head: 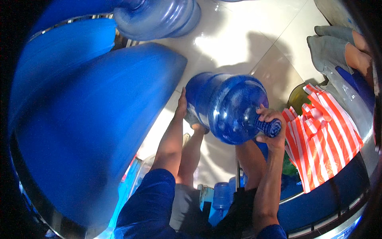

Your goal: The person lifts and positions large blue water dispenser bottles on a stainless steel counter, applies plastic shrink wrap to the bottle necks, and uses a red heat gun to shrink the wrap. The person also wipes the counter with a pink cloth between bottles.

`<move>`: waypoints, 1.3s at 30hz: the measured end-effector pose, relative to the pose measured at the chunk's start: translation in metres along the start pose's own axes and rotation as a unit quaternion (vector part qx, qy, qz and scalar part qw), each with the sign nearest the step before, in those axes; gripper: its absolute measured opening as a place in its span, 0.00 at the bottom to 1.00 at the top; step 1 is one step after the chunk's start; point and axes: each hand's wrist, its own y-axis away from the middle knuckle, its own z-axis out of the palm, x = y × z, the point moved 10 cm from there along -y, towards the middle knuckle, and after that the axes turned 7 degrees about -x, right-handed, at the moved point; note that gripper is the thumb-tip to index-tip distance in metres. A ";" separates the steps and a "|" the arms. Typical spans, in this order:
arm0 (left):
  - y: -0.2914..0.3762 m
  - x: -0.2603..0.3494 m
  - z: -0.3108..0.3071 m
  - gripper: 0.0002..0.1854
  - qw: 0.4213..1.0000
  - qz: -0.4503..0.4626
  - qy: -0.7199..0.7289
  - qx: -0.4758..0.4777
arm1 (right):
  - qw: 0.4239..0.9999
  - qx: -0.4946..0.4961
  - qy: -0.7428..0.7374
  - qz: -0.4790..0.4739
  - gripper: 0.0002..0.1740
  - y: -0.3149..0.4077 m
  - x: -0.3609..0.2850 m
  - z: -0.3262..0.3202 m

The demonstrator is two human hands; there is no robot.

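A large blue plastic water-cooler bottle (235, 104) lies tilted between my hands, above the tiled floor. Its neck points towards the lower right and ends in a dark, ribbed cap or covering (272, 127). My right hand (276, 122) is wrapped around this neck, fingers above and thumb below. At the other end, my left hand (182, 103) presses against the bottle's base and lower side; most of its fingers are hidden. Beneath the bottle one of my feet (200, 128) shows in part.
A big blue panel or board (98, 113) fills the left side. Another water bottle (161, 19) lies at the top. Red-and-white striped plastic bags (325, 137) rest at the right, near another person's shoes (328, 49). More blue bottles (221, 195) stand behind my legs.
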 end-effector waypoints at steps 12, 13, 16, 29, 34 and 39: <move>0.372 0.113 0.143 0.27 0.948 0.138 -0.234 0.165 | 0.983 -0.108 0.126 0.079 0.36 0.037 0.025 0.179; 0.362 0.109 0.136 0.27 0.962 0.099 -0.214 0.138 | 0.974 -0.121 0.178 0.070 0.36 0.047 0.028 0.199; 0.348 0.113 0.093 0.45 0.905 -0.034 -0.391 0.165 | 0.949 -0.150 0.258 0.100 0.36 0.077 0.045 0.257; 0.362 0.060 0.097 0.40 0.898 -0.112 -0.424 0.039 | 0.892 -0.023 0.346 0.291 0.42 0.106 0.131 0.154; 0.397 0.037 0.032 0.38 0.922 -0.103 -0.371 0.041 | 0.875 -0.063 0.387 0.284 0.44 0.116 0.124 0.208; 0.401 -0.009 -0.037 0.34 0.935 -0.115 -0.329 0.062 | 0.746 -0.151 0.559 0.330 0.44 0.119 0.155 0.240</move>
